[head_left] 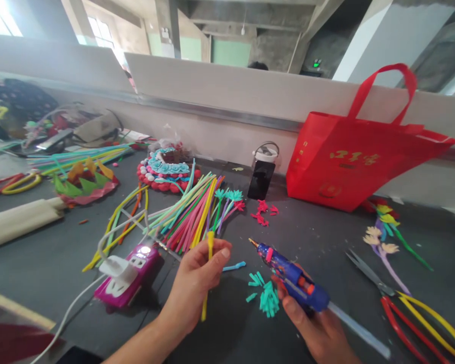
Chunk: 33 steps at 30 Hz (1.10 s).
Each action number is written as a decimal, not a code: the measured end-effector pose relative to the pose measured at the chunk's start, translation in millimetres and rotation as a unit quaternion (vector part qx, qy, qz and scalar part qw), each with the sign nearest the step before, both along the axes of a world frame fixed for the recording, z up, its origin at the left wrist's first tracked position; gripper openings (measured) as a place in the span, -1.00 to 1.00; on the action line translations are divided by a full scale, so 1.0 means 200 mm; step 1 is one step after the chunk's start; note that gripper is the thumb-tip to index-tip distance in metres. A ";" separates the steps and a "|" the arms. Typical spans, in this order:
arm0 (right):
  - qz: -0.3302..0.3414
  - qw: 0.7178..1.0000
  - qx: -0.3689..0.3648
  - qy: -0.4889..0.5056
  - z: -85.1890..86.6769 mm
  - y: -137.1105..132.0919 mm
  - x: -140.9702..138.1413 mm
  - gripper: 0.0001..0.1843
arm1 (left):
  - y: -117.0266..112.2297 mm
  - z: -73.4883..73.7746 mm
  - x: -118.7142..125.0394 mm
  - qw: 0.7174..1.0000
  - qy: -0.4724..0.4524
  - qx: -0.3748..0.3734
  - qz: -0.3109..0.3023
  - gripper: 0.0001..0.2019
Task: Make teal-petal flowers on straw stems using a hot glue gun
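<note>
My left hand (197, 283) is closed in a pinch on a yellow stick (209, 273), held upright above the dark table (318, 237). My right hand (318, 328) grips a blue glue gun (293, 277); its metal tip points up and left toward the stick, a short gap away. A clear glue rod (360, 331) sticks out of the gun's back. Teal cut pieces (267, 298) lie on the table between my hands. A small blue piece (235, 265) lies just right of my left thumb.
A bundle of coloured sticks (189, 212) fans out behind my left hand. A magenta power strip (131, 275) with a white plug sits to the left. Scissors (375, 278), a red bag (356, 162), a black bottle (261, 174), red pieces (263, 212) and finished flowers (382, 227) lie to the right.
</note>
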State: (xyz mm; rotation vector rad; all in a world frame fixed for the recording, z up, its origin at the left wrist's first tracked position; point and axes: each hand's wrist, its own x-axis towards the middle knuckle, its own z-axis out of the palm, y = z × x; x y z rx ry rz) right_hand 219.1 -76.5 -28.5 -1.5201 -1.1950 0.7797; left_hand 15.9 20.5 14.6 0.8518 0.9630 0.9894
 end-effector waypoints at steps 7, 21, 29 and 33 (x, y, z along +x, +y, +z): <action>0.085 0.920 0.165 -0.346 -0.01 0.05 0.03 -0.71 | -0.07 0.05 0.00 0.994 0.055 0.080 -0.042 -0.65; 0.019 0.908 0.182 -0.377 0.00 0.04 0.00 -0.74 | -0.07 0.02 0.02 0.989 0.115 0.073 -0.059 -0.69; -0.066 0.972 0.113 -0.194 -0.10 0.06 0.09 -0.66 | -0.10 0.06 -0.04 0.924 0.175 0.071 -0.332 -0.90; -0.055 0.979 0.117 -0.158 -0.13 0.04 0.09 -0.67 | -0.15 0.10 -0.10 0.856 0.242 0.129 -0.437 -0.90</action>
